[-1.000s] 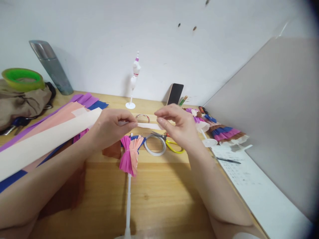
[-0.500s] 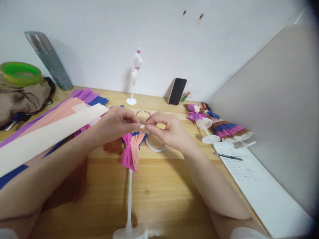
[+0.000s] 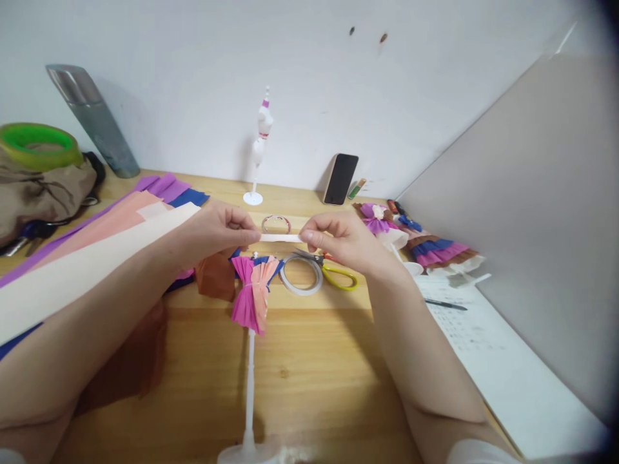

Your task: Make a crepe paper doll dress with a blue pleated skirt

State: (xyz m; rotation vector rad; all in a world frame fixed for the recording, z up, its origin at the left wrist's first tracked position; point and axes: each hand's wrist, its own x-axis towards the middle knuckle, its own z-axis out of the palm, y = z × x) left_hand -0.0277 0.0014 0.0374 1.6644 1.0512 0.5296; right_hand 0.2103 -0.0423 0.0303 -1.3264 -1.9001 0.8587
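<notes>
One narrow strip of cream paper (image 3: 280, 238) is stretched level between the two hands, above the middle of the tabletop (image 3: 314, 361) and clear of it. The left hand (image 3: 220, 233) has its fingers (image 3: 249, 237) closed in a pinch on the strip's left end. The right hand (image 3: 345, 243) holds the other end with its fingers (image 3: 309, 238) closed the same way.

The strip looks thin, very light and limp, probably crepe. I judge that it would stretch or tear under a hard pull and would droop if one end were let go. The two ends, pinched flat between thumb and forefinger, seem the sound places to hold it.

Just below the strip is a small figure in a pink and peach paper skirt (image 3: 254, 290), its white pole running toward the near edge. A tape roll (image 3: 300, 274) and yellow-handled scissors (image 3: 333, 274) lie just beside it on the right. Long paper sheets (image 3: 97, 251) in cream, pink, purple and blue spread toward the left edge. At the far edge a bare white dress form (image 3: 260, 148) stands upright and a phone (image 3: 340, 179) leans on the wall. More dressed figures (image 3: 425, 248) lie toward the right edge.
</notes>
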